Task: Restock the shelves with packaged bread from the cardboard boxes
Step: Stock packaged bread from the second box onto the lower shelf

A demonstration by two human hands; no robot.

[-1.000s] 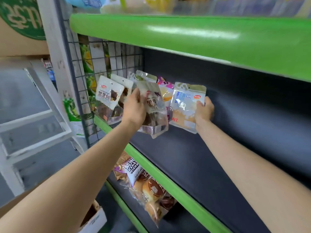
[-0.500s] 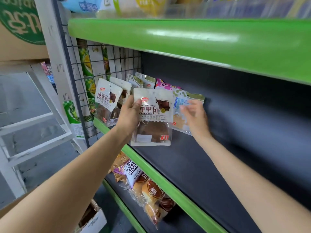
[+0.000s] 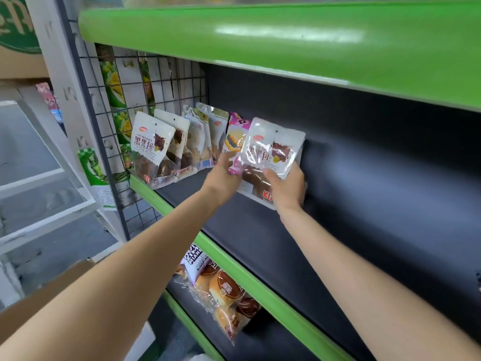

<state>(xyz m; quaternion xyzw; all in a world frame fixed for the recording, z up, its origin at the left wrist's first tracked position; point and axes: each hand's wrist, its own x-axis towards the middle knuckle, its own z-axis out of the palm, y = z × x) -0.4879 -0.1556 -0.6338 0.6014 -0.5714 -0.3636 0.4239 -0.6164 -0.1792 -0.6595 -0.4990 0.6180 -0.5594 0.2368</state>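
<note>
A white bread packet [image 3: 273,147] with a dark bun printed on it stands upright on the dark middle shelf [image 3: 260,230], at the right end of a row of packets. My right hand [image 3: 286,186] grips its lower right corner. My left hand [image 3: 226,173] holds its lower left edge, next to a pink and yellow packet [image 3: 235,136] behind. Further left, several white and brown bread packets [image 3: 153,149] lean against the wire grid [image 3: 135,82].
A green shelf edge [image 3: 260,37] hangs overhead. Below the green front lip [image 3: 250,277], the lower shelf holds a clear bag of round buns [image 3: 223,295]. A cardboard box flap [image 3: 31,303] sits under my left arm. A white frame [image 3: 39,204] stands at the left.
The bread packet moved right and back from my left hand's grip at the shelf front to the row's end. My right hand came off the blue packet and took hold of it.
</note>
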